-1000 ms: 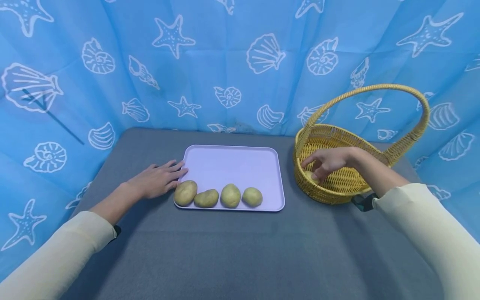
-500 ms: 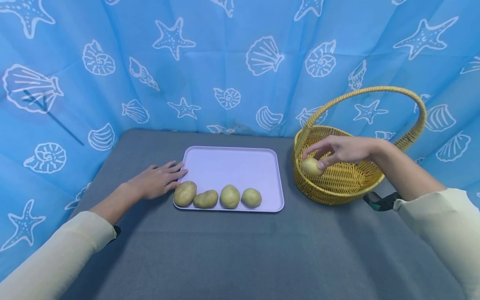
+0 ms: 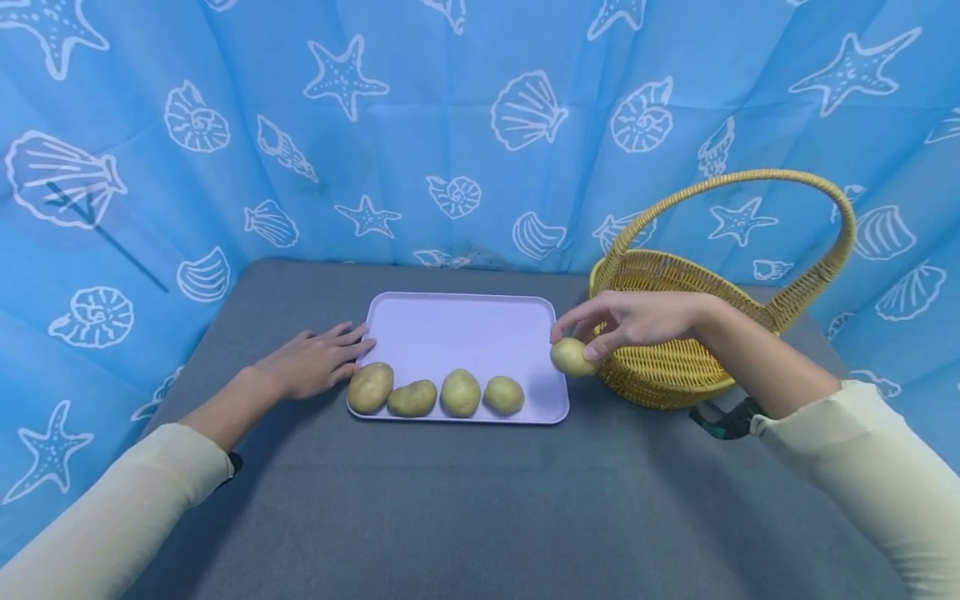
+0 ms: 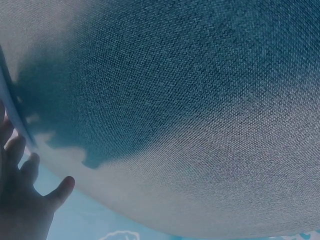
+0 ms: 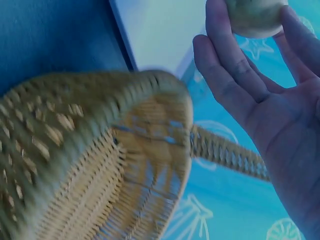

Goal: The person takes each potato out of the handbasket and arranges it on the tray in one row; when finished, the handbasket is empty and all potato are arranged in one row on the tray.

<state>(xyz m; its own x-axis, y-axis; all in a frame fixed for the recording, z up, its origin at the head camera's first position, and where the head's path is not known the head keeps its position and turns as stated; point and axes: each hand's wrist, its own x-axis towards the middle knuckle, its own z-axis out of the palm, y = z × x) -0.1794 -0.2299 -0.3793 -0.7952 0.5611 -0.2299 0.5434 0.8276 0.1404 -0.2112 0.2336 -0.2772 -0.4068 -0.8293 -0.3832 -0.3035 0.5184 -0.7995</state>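
Observation:
My right hand [image 3: 626, 321] pinches a small potato [image 3: 572, 357] between thumb and fingers, above the gap between the tray's right edge and the wicker basket [image 3: 660, 390]. In the right wrist view that potato [image 5: 256, 16] shows at the fingertips, with the basket [image 5: 90, 125] below the hand. My left hand [image 3: 318, 360] lies with spread, straight fingers at the left edge of the lilac tray [image 3: 457, 329], fingertips touching its rim. Along the tray's near side sit several potatoes in a row, the leftmost potato [image 3: 371, 387] close to the left thumb.
A tall arched handle [image 3: 750, 177] rises over the basket, behind the right forearm. The grey cloth-covered table [image 3: 450, 508] extends in front of the tray. A blue curtain [image 3: 450, 125] with white shell prints hangs behind the table.
My right hand has lifted the small potato out of the basket and carried it left to the tray's right edge. The left hand has stayed at the tray's left edge.

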